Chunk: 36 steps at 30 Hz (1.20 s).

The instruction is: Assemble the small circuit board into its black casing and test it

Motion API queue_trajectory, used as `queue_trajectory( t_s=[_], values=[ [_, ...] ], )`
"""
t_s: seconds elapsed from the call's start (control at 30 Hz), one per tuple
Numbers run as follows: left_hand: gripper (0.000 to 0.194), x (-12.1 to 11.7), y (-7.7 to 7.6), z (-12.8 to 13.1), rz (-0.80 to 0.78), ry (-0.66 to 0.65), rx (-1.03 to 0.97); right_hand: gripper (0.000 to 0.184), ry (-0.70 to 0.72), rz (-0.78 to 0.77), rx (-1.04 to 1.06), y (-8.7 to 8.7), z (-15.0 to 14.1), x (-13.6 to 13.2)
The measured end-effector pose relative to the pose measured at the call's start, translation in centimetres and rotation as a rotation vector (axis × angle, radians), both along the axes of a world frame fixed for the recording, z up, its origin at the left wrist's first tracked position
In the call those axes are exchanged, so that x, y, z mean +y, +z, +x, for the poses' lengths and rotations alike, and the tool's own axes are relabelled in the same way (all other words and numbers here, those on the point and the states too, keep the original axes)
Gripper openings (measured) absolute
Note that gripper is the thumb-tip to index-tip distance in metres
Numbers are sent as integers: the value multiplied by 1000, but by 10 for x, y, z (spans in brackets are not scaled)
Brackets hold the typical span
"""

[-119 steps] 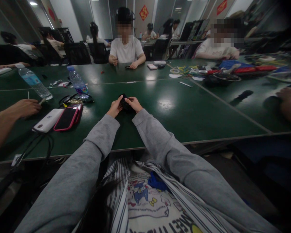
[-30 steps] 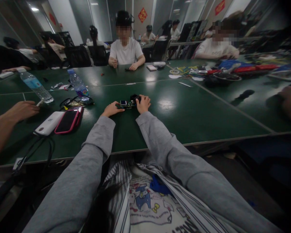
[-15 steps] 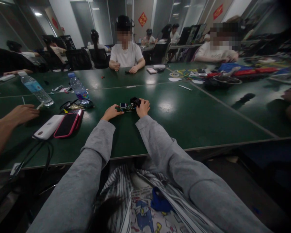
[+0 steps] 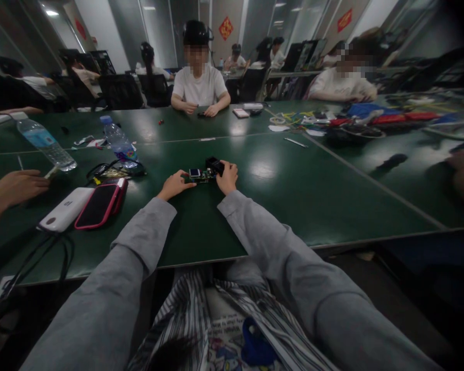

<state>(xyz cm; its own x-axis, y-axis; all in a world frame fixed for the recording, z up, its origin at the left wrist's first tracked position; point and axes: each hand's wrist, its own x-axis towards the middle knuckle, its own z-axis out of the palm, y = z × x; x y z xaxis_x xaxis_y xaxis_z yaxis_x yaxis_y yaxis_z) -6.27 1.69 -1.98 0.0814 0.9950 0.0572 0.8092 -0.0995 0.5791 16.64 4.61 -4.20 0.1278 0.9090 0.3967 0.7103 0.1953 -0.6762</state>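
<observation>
Clock centred on the small green circuit board (image 4: 204, 179) w/ its square, pale-framed screen (image 4: 195, 172); 12 points away from us. It's straight ahead of our body, btwn both hands. Flat on the dark green tabletop (image 4: 278, 211) or lifted a touch? Can't tell. Our bare L hand (image 4: 174, 184), cuffed in grey, pinches the board's 9 o'clock end, thumb by the near edge. Our bare R hand (image 4: 228, 178) has its fingers bent round the boxy black housing (image 4: 215, 165) at approx 2 o'clock; housing is right by the board's other end, touching or just apart unclear at this res.

Step in hand, we judge: working board & housing against each other, one per hand; joining or parting, can't say. Next move prob. calls for a steady L pinch on edges only, thumb off the screen, plus small R wrist turns, no force.

Room: most is at 3-4 o'clock, where green surface runs to the pale straight seam (image 4: 368, 175). Slim silver rod (image 4: 295, 142) lies btwn 2 & 3, well apart. Tighter at 9: tangled black cable (image 4: 118, 168) near our L hand, clear blue-capped plastic bottle (image 4: 118, 144) at approx 10, pink-cased black phone (image 4: 97, 206) btwn 8 & 9. Tabletop's pale-rimmed front edge (image 4: 204, 262) crosses 6, under our forearms.
</observation>
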Motion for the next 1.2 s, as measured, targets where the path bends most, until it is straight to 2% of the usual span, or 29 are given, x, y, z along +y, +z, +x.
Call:
queue_trajectory(
  t_s=[0.13, 0.43, 1.0, 1.2],
  values=[
    [61, -6, 3, 3, 23, -19, 60, 53, 26, -30, 9, 2, 5, 2],
    [59, -2, 8, -3, -32, -86, 17, 56, 136, -47, 19, 5, 10, 5],
    [58, 2, 14, -2, -98, -88, -62, 56, 256, 65, 126, -2, 16, 15],
    [63, 2, 8, -4, -66, -86, -41, 55, 291, 66, 138, 0, 19, 14]
  ],
)
